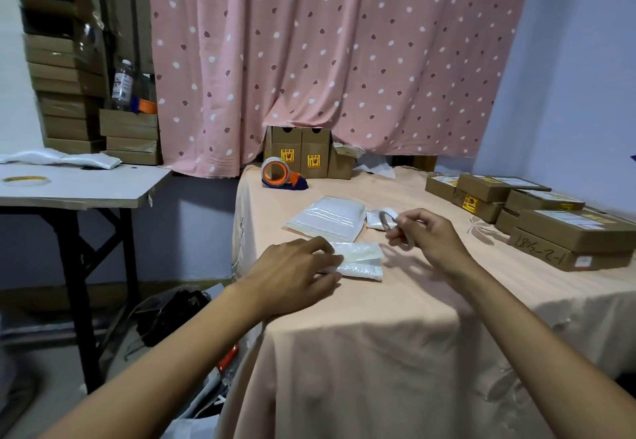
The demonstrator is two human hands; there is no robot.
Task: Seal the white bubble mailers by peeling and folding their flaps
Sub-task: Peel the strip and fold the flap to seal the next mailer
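A small white bubble mailer (363, 261) is seen lying flat on the peach tablecloth (378, 335), near the table's left edge. Its left end is covered by the left hand (296, 266), which is laid palm down with the fingers nearly straight and pressed on the mailer; nothing is gripped by it.

The right hand (426, 235) is held above the cloth, just right of the mailer and apart from it. A thin curled liner strip (384, 218) is pinched between thumb and forefinger, and the other fingers are curled loosely beneath. The strip is seen arching up and to the left from the fingertips. Whether its far end touches anything cannot be told.

Just behind the mailer, a larger white bubble mailer (327, 218) is noted lying flat. A small white packet (373, 223) is seen beside it, partly hidden by the strip.

An orange tape dispenser (280, 173) is recorded farther back. Upright cartons (303, 154) are set against a pink spotted curtain (327, 42). Flat cardboard boxes (568, 232) are stacked along the right side of the table.
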